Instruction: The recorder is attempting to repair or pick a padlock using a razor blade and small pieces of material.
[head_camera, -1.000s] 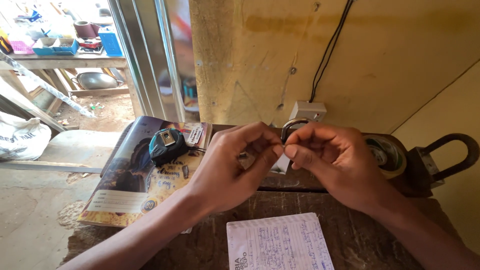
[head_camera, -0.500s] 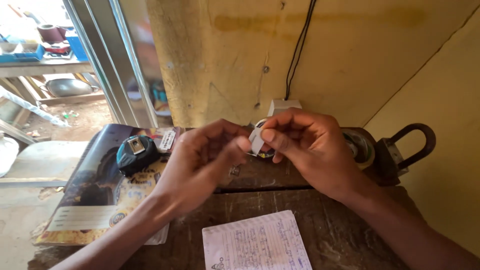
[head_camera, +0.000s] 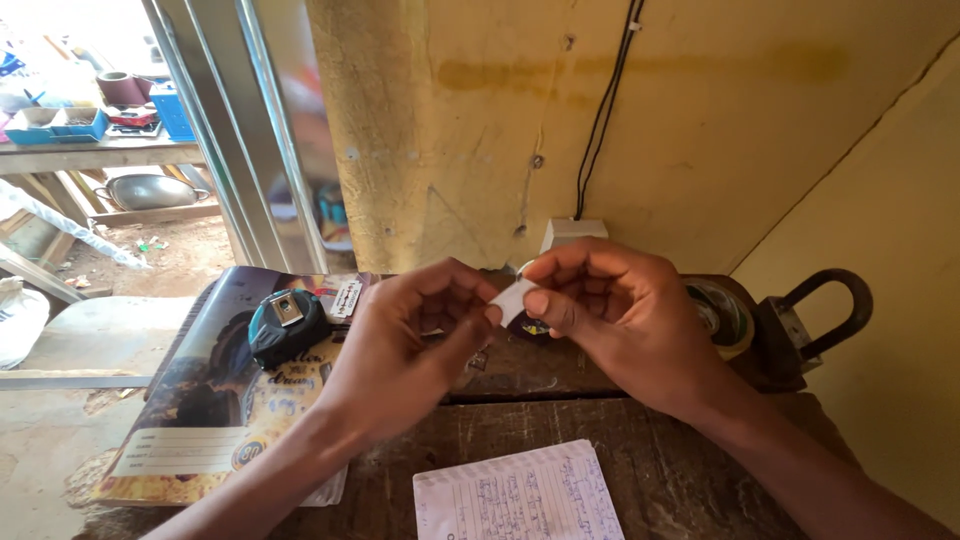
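Note:
Both my hands meet over the middle of a dark wooden table (head_camera: 520, 425). My right hand (head_camera: 620, 320) pinches a small white slip of paper (head_camera: 516, 298) between thumb and forefinger. My left hand (head_camera: 405, 345) is curled, and its fingertips touch the same slip from the left. Something small and dark with yellow spots (head_camera: 532, 328) shows just under the slip, mostly hidden by my fingers.
A black and teal tape measure (head_camera: 286, 325) lies on a printed exercise book (head_camera: 215, 400) at the left. A handwritten note page (head_camera: 520, 495) lies at the front edge. A tape roll (head_camera: 722, 315) and a large padlock (head_camera: 812, 322) sit right, by the yellow wall.
The view has shifted a little. My hands have risen slightly and stay joined on the white slip, with the left fingers curled more over it.

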